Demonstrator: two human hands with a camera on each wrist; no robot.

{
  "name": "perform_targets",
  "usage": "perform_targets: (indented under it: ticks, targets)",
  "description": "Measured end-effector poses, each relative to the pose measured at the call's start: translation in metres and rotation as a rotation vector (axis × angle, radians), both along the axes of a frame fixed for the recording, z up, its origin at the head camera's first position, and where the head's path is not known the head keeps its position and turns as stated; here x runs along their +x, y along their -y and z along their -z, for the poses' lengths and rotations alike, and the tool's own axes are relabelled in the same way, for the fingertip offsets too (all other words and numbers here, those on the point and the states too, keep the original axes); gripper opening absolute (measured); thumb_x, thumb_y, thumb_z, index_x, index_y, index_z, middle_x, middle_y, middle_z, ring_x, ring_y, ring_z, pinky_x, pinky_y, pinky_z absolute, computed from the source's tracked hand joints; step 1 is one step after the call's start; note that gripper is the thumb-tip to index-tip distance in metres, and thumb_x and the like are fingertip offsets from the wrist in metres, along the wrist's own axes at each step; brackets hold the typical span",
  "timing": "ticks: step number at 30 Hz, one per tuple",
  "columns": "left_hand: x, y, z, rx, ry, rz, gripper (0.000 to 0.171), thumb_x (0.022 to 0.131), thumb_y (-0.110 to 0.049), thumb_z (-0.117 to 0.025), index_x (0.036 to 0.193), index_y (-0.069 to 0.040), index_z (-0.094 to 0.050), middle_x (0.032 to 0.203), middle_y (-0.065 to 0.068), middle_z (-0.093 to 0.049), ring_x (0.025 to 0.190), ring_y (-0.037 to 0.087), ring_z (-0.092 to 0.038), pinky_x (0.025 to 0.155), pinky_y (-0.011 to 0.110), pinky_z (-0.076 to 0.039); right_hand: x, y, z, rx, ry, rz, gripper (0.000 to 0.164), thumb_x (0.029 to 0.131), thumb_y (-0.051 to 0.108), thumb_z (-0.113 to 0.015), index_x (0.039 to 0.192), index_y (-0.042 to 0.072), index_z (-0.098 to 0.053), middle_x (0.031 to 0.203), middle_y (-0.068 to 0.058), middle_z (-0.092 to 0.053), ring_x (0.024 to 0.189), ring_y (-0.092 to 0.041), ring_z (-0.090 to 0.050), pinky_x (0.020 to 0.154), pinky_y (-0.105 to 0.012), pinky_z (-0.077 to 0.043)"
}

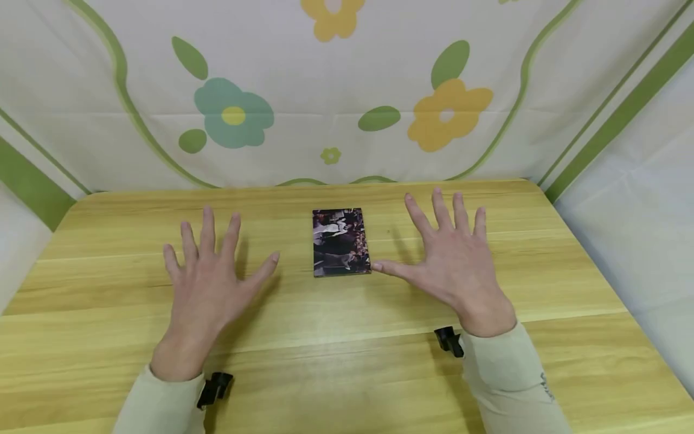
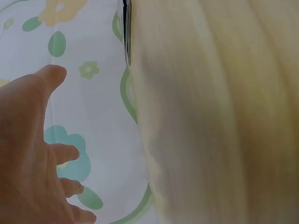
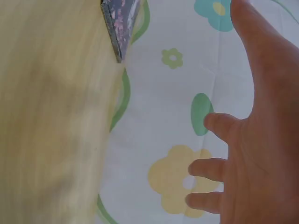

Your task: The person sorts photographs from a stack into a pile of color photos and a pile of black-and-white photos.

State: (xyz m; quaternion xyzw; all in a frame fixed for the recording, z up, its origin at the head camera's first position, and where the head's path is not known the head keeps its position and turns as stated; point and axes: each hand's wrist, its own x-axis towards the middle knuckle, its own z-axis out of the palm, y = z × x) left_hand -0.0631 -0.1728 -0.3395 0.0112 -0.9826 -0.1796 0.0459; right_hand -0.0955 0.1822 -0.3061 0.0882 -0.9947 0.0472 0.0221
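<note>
Card pack (image 1: 340,242) lies closed on table (image 1: 347,361) between spread left hand (image 1: 208,283) and right hand (image 1: 452,265).

Table (image 1: 347,361): pale yellow wood grain. Card (image 1: 340,242): dark, busy print with purple, white and grey patches. Backdrop (image 1: 347,84): white cloth, teal flower with yellow centre, yellow flowers, green leaves, wavy green lines; green stripes at the sides. Sleeves (image 1: 509,374): pale beige-green.

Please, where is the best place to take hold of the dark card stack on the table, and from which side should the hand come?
Probably by its two long edges, pinched from above. The card stack lies flat on the wooden table with its long sides facing the left hand and right hand; the right thumb is already near its near right corner.
</note>
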Motion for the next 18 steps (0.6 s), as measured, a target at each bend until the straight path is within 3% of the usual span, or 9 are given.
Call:
perform_targets:
  ticks: [2, 5, 8, 13, 18]
  targets:
    - [0.002, -0.002, 0.000, 0.054, 0.033, 0.009, 0.102, 0.099, -0.077, -0.052, 0.174, -0.015, -0.019, 0.180, 0.023, 0.007, 0.160, 0.064, 0.001, 0.120, 0.087, -0.001, 0.000, 0.000, 0.003, -0.023, -0.001, -0.001, 0.123, 0.077, 0.102, -0.051, 0.174, 0.036, -0.012, 0.182, -0.018, -0.009, 0.167, -0.049, -0.007, 0.130, -0.075, -0.004]
    - [0.005, -0.007, -0.001, 0.224, 0.102, 0.024, 0.096, 0.103, -0.070, -0.053, 0.174, -0.015, -0.018, 0.181, 0.021, 0.004, 0.162, 0.061, -0.003, 0.121, 0.086, -0.007, -0.001, 0.000, 0.012, -0.145, 0.022, 0.011, 0.118, 0.083, 0.093, -0.058, 0.174, 0.032, -0.014, 0.181, -0.018, -0.016, 0.166, -0.047, -0.014, 0.130, -0.074, -0.013]
    - [0.008, -0.011, 0.000, 0.460, 0.163, 0.023, 0.089, 0.106, -0.064, -0.055, 0.174, -0.017, -0.021, 0.182, 0.017, -0.007, 0.164, 0.054, -0.012, 0.123, 0.082, -0.016, -0.002, -0.002, 0.025, -0.374, 0.087, 0.049, 0.109, 0.090, 0.082, -0.064, 0.174, 0.028, -0.020, 0.179, -0.014, -0.024, 0.164, -0.045, -0.024, 0.127, -0.073, -0.025]
    - [0.010, -0.009, 0.006, 0.804, 0.241, -0.050, 0.081, 0.105, -0.064, -0.056, 0.171, -0.024, -0.030, 0.177, 0.012, -0.029, 0.162, 0.043, -0.030, 0.126, 0.069, -0.032, -0.005, -0.009, 0.046, -0.717, 0.167, 0.109, 0.092, 0.097, 0.068, -0.069, 0.170, 0.025, -0.033, 0.172, -0.009, -0.038, 0.155, -0.040, -0.042, 0.123, -0.065, -0.040]
    - [0.008, -0.003, 0.012, 0.934, 0.270, -0.115, 0.075, 0.106, -0.061, -0.056, 0.168, -0.025, -0.037, 0.172, 0.008, -0.041, 0.161, 0.034, -0.035, 0.129, 0.064, -0.031, -0.006, -0.016, 0.054, -0.825, 0.172, 0.122, 0.084, 0.099, 0.063, -0.070, 0.167, 0.023, -0.040, 0.168, -0.008, -0.045, 0.151, -0.037, -0.049, 0.122, -0.059, -0.044]
